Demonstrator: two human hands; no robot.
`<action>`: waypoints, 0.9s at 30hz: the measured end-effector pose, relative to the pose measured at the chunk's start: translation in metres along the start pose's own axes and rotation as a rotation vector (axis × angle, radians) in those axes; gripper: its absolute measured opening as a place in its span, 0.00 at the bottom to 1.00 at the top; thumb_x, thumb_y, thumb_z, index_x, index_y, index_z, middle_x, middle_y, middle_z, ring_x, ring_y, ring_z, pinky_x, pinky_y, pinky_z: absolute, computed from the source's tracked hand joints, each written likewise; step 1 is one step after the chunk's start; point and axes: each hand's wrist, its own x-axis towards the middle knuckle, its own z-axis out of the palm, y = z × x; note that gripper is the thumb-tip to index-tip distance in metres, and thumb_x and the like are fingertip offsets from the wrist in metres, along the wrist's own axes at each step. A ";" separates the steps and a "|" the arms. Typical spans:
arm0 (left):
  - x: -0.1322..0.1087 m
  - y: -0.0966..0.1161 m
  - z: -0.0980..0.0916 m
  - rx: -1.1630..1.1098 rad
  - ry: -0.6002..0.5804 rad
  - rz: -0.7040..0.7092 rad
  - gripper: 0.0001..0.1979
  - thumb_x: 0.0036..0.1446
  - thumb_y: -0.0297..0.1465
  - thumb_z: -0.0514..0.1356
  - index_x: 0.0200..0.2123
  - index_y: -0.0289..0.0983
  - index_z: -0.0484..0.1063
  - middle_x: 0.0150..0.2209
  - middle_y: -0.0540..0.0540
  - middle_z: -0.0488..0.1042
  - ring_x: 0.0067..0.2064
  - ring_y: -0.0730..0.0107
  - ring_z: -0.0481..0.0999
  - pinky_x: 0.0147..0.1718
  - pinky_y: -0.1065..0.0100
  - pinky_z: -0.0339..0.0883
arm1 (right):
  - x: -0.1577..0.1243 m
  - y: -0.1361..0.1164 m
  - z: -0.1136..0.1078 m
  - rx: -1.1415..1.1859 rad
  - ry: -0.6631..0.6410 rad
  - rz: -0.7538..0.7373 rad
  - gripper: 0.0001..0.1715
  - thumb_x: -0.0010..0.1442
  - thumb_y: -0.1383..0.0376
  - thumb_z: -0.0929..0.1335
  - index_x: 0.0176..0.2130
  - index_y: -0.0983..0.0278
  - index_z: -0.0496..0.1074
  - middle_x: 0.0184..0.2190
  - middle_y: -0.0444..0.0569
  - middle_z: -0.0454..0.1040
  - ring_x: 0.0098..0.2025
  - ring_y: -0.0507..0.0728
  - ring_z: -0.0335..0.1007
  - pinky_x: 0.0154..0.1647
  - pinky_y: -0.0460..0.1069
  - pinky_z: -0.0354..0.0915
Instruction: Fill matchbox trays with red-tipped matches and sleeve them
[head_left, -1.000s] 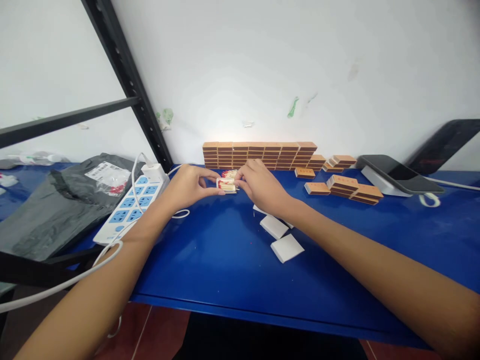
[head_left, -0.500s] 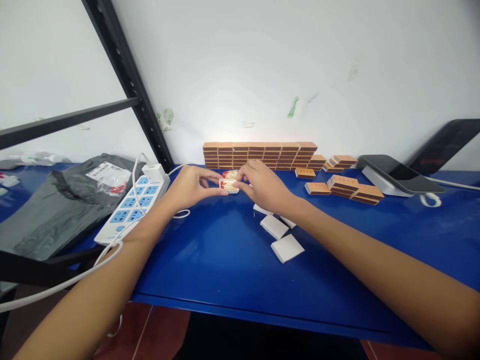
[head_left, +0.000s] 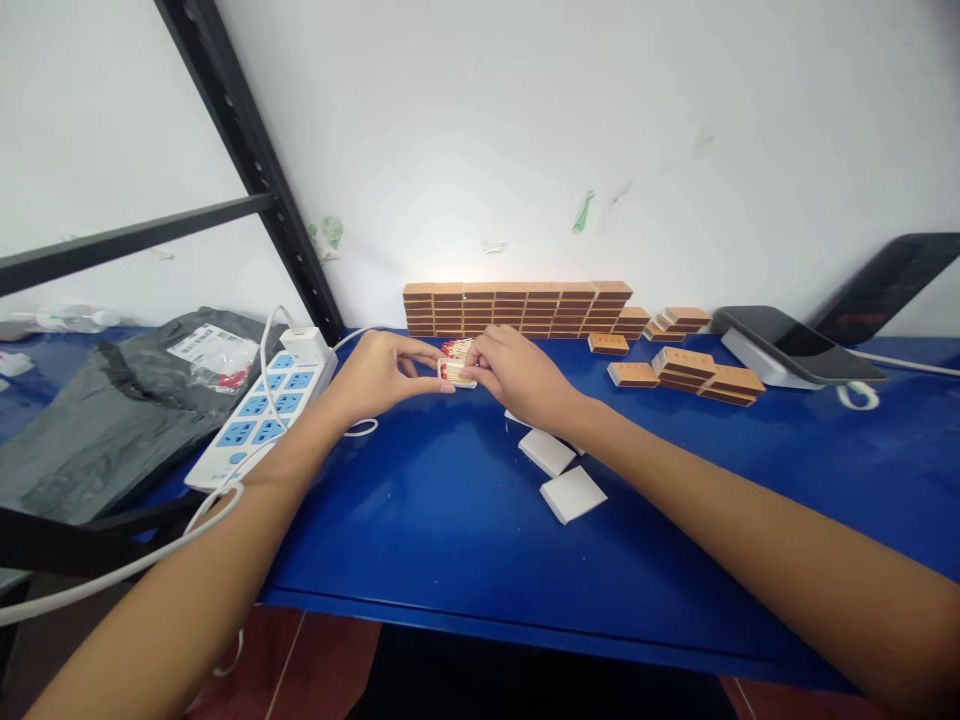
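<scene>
My left hand (head_left: 386, 372) grips the left end of a small white matchbox tray (head_left: 457, 384) between thumb and fingers. Red-tipped matches (head_left: 454, 371) lie in the tray, heads to the left. My right hand (head_left: 517, 372) is closed at the tray's right end, its thumb and fingertips pinched on the matches there. Just behind the tray, a pile of loose matches (head_left: 459, 347) shows between my hands. Below my right wrist lie several white matchbox parts, among them a white piece (head_left: 574, 494) nearest the table's front.
A wall of stacked matchboxes (head_left: 517, 310) stands at the back, with more matchboxes (head_left: 684, 366) to its right. A phone on a stand (head_left: 787, 345) is at the right. On the left are a power strip (head_left: 262, 410), white cables, a grey plastic bag (head_left: 135, 400) and a black rack (head_left: 247, 130).
My right fingers have shifted slightly over the tray, and the matches in it sit a little differently. My left hand keeps its hold. The whole view has moved a little.
</scene>
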 end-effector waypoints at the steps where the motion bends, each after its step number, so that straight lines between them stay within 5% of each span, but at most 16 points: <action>1: 0.000 -0.001 -0.001 0.005 0.006 0.000 0.24 0.49 0.48 0.78 0.44 0.38 0.88 0.37 0.43 0.87 0.29 0.66 0.80 0.29 0.68 0.72 | 0.000 0.000 0.000 0.017 0.028 0.004 0.06 0.72 0.66 0.70 0.39 0.62 0.72 0.39 0.51 0.73 0.45 0.61 0.67 0.44 0.53 0.60; 5: 0.002 -0.005 -0.007 0.067 0.078 -0.013 0.23 0.51 0.48 0.77 0.44 0.40 0.89 0.38 0.44 0.87 0.31 0.64 0.82 0.31 0.68 0.73 | -0.002 0.000 0.000 0.060 0.112 0.023 0.09 0.74 0.64 0.66 0.40 0.63 0.73 0.40 0.53 0.73 0.44 0.61 0.66 0.45 0.54 0.61; 10: 0.003 -0.009 -0.011 0.160 0.162 -0.045 0.21 0.53 0.49 0.75 0.42 0.39 0.89 0.38 0.44 0.87 0.31 0.63 0.82 0.31 0.66 0.72 | -0.006 0.002 0.011 0.007 -0.076 -0.060 0.13 0.74 0.67 0.64 0.39 0.64 0.78 0.39 0.55 0.72 0.45 0.62 0.64 0.47 0.56 0.62; 27: 0.002 -0.008 -0.010 0.154 0.146 -0.044 0.21 0.54 0.48 0.75 0.44 0.38 0.88 0.39 0.42 0.87 0.30 0.63 0.81 0.30 0.67 0.71 | -0.008 0.001 0.014 -0.043 -0.162 -0.082 0.11 0.72 0.68 0.67 0.45 0.64 0.81 0.43 0.57 0.73 0.48 0.64 0.65 0.49 0.58 0.65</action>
